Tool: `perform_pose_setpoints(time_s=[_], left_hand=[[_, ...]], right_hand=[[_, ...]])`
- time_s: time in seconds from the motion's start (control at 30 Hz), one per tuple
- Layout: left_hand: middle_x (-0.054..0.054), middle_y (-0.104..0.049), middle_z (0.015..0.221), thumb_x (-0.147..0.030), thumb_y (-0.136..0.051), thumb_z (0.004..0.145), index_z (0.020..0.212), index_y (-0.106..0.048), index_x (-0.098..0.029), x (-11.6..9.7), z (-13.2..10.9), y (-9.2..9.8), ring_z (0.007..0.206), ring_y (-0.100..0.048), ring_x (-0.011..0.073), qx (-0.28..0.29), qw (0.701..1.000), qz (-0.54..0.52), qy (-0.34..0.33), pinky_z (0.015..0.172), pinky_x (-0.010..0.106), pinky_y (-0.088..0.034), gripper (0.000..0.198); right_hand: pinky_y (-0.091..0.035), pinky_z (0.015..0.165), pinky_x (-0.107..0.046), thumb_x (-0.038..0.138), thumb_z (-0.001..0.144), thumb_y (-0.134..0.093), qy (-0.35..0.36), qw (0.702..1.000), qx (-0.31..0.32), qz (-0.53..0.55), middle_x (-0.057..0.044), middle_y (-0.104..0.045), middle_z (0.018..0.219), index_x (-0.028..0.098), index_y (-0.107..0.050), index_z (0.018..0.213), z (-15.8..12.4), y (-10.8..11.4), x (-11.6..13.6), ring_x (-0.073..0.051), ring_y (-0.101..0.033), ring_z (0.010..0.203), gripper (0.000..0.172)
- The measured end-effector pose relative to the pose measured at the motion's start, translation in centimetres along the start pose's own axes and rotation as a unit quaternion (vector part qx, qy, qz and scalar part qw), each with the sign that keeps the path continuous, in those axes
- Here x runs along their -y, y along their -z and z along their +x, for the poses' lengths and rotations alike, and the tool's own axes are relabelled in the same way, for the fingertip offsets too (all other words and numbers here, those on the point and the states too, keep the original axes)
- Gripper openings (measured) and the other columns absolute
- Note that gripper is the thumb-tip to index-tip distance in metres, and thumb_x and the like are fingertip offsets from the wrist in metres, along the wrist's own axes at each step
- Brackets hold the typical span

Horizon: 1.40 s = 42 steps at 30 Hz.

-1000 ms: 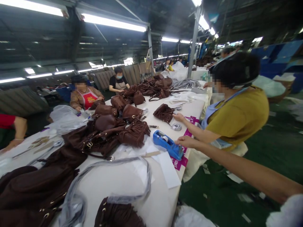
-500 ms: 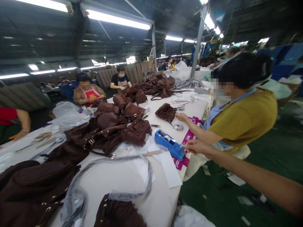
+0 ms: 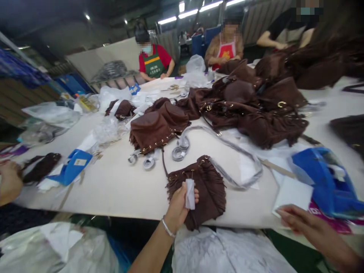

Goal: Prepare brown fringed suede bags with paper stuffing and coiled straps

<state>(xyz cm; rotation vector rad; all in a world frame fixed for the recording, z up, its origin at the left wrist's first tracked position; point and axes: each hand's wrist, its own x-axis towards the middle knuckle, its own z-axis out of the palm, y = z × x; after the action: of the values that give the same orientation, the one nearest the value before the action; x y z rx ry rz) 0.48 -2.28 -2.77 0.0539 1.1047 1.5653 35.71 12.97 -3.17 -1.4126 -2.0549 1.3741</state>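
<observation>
My left hand (image 3: 178, 203) is closed around a small white wrapped piece (image 3: 190, 194), holding it against a dark brown fringed bag (image 3: 207, 185) at the table's near edge. The bag has gold eyelets along its top. Over by the right, my right hand (image 3: 309, 225) has thumb and fingers pressed together; whatever lies between them cannot be made out. Just beyond those fingers are a white paper sheet (image 3: 294, 195) and a blue tape dispenser (image 3: 327, 178). A grey wrapped strap (image 3: 227, 146) curves across the table behind the bag.
Brown bags (image 3: 159, 125) are heaped along the table (image 3: 113, 189). A second blue dispenser (image 3: 72, 167) stands left, near another person's hand (image 3: 10, 182). Several co-workers sit across, one in a green apron (image 3: 153, 64). White plastic sacks (image 3: 57, 246) lie below the near edge.
The view has swung left and down. My right hand has come away from the tape dispenser's end. My left hand, the bag under it and the white wrapped piece now show.
</observation>
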Motion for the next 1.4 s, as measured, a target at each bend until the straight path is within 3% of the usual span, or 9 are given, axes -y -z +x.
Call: perform_pose_setpoints(time_s=[0.1, 0.2, 0.33, 0.47, 0.6, 0.77, 0.97, 1.13, 1.4], left_hand=[[0.014, -0.067, 0.098, -0.042, -0.058, 0.088, 0.108, -0.059, -0.010, 0.6, -1.0, 0.3, 0.079, -0.066, 0.0177, 0.026, 0.998, -0.055, 0.019, 0.070, 0.031, -0.056, 0.038], [0.012, -0.066, 0.103, -0.035, -0.061, 0.087, 0.108, -0.059, -0.013, 0.8, -1.7, 0.7, 0.084, -0.065, 0.0177, 0.056, 0.995, -0.080, 0.030, 0.073, 0.032, -0.055, 0.030], [0.008, -0.066, 0.093, -0.029, -0.063, 0.085, 0.108, -0.060, -0.014, 0.5, -1.8, 0.9, 0.080, -0.062, 0.0145, 0.087, 0.992, -0.084, 0.024, 0.067, 0.026, -0.052, 0.027], [0.006, -0.063, 0.091, -0.025, -0.067, 0.080, 0.104, -0.061, -0.015, 0.0, -2.0, 0.4, 0.082, -0.060, 0.0141, 0.096, 0.994, -0.055, 0.015, 0.065, 0.023, -0.050, 0.027], [0.005, -0.061, 0.094, -0.020, -0.072, 0.071, 0.102, -0.060, -0.016, 0.2, -2.3, -0.4, 0.082, -0.058, 0.0140, 0.054, 0.998, 0.018, -0.015, 0.062, 0.021, -0.049, 0.033], [0.007, -0.064, 0.093, -0.024, -0.065, 0.076, 0.113, -0.055, -0.015, 1.8, -1.9, -0.9, 0.074, -0.060, 0.0141, -0.073, 0.986, 0.119, -0.094, 0.059, 0.023, -0.050, 0.040], [0.005, -0.065, 0.084, -0.033, -0.062, 0.081, 0.116, -0.043, -0.017, 3.6, -1.5, -0.8, 0.060, -0.064, 0.0149, -0.231, 0.938, 0.154, -0.207, 0.052, 0.025, -0.051, 0.043], [0.000, -0.062, 0.075, -0.037, -0.062, 0.084, 0.098, -0.046, -0.020, 3.9, -1.7, -0.9, 0.058, -0.062, 0.0135, -0.227, 0.928, 0.153, -0.252, 0.051, 0.023, -0.050, 0.027], [-0.001, -0.060, 0.071, -0.025, -0.058, 0.085, 0.086, -0.051, -0.021, 4.2, -1.8, -0.4, 0.061, -0.060, 0.0136, -0.204, 0.920, 0.185, -0.280, 0.053, 0.023, -0.048, 0.009]], right_hand=[[-0.043, 0.055, -0.030, 0.054, 0.087, -0.052, 0.030, 0.980, 0.168, 0.102, -0.007, -0.060, 0.073, 0.024, -0.063, 0.096, 2.4, -6.6, 5.5, -0.015, -0.053, 0.060, 0.033], [-0.040, 0.052, -0.025, 0.052, 0.089, -0.052, 0.078, 0.954, 0.252, 0.145, -0.002, -0.060, 0.073, 0.019, -0.059, 0.099, 5.1, -11.8, 11.1, -0.012, -0.050, 0.058, 0.035], [-0.039, 0.051, -0.021, 0.044, 0.089, -0.053, 0.132, 0.933, 0.311, 0.125, 0.000, -0.059, 0.070, 0.017, -0.060, 0.093, 7.4, -15.4, 15.5, -0.010, -0.050, 0.058, 0.028], [-0.039, 0.051, -0.020, 0.039, 0.090, -0.053, 0.151, 0.925, 0.331, 0.106, 0.001, -0.061, 0.068, 0.018, -0.061, 0.091, 8.5, -16.5, 16.4, -0.009, -0.050, 0.056, 0.023], [-0.040, 0.051, -0.021, 0.041, 0.088, -0.055, 0.126, 0.932, 0.328, 0.094, 0.001, -0.061, 0.067, 0.017, -0.061, 0.089, 9.2, -17.1, 15.9, -0.010, -0.052, 0.056, 0.025], [-0.041, 0.052, -0.021, 0.043, 0.088, -0.055, 0.110, 0.935, 0.318, 0.112, 0.000, -0.062, 0.070, 0.017, -0.060, 0.091, 9.3, -17.3, 15.3, -0.010, -0.052, 0.058, 0.027], [-0.041, 0.054, -0.021, 0.042, 0.090, -0.053, 0.133, 0.927, 0.335, 0.107, 0.001, -0.062, 0.069, 0.018, -0.060, 0.090, 9.0, -17.1, 16.1, -0.010, -0.052, 0.059, 0.025], [-0.040, 0.052, -0.021, 0.043, 0.089, -0.054, 0.133, 0.920, 0.351, 0.116, 0.002, -0.060, 0.069, 0.019, -0.061, 0.092, 9.1, -17.8, 16.6, -0.010, -0.052, 0.057, 0.026], [-0.038, 0.051, -0.019, 0.044, 0.089, -0.054, 0.132, 0.906, 0.379, 0.135, 0.001, -0.060, 0.066, 0.016, -0.061, 0.090, 9.4, -18.8, 16.0, -0.009, -0.052, 0.055, 0.028]])
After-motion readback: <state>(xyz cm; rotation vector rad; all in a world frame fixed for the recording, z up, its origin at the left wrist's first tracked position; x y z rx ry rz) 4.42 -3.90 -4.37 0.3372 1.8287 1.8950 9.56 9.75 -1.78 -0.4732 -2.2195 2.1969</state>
